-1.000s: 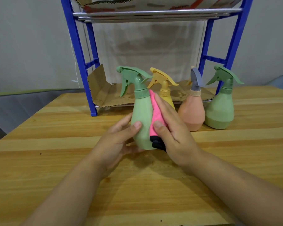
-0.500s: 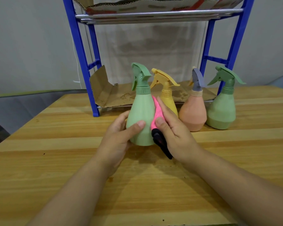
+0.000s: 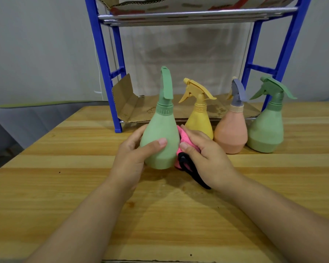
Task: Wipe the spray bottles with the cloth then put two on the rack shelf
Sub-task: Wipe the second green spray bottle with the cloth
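Note:
My left hand (image 3: 133,156) grips a light green spray bottle (image 3: 160,137) upright, just above the wooden table (image 3: 65,186), its trigger head turned away from me. My right hand (image 3: 203,156) presses a pink cloth (image 3: 182,141) with a black loop against the bottle's right side. Behind them stand a yellow spray bottle (image 3: 198,116), a peach bottle with a grey head (image 3: 231,133) and a darker green bottle (image 3: 266,128). The blue rack (image 3: 101,59) rises at the back, its low shelf lined with cardboard (image 3: 133,109).
The rack's upper shelf (image 3: 196,16) carries more cardboard. A grey wall stands behind the rack. The table's left edge drops off toward a grey surface (image 3: 17,122).
The light green bottle has been turned in my left hand, so its trigger head now points away. My right hand with the cloth has slid lower and round the bottle's right side.

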`<state>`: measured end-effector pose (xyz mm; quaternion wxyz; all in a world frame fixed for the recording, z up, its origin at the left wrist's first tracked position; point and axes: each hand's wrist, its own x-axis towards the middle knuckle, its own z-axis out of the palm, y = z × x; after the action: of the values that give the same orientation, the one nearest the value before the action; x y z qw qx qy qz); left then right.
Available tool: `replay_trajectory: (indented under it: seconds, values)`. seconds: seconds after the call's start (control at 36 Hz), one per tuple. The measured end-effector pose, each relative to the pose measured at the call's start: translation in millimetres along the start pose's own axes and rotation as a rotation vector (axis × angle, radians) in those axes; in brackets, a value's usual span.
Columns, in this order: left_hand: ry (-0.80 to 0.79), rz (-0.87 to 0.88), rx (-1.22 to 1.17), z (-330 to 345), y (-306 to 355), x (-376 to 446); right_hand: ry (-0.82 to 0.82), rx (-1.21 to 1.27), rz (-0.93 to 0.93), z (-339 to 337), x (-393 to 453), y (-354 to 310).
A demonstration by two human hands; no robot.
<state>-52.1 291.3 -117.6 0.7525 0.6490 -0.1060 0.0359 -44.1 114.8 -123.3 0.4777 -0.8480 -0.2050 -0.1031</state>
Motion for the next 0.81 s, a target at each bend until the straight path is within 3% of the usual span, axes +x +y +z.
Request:
replay_trajectory:
  seconds: [0.19,0.44,0.81]
  values:
    - [0.097,0.036,0.114,1,-2,-1,-0.011,0.085,0.060,-14,0,5]
    - [0.194,0.015,0.282,-4,-16,14,-0.028,-0.222,0.023,-19,1,9]
    - [0.338,0.023,0.506,-6,-22,35,0.030,-0.245,0.050,-22,0,9]
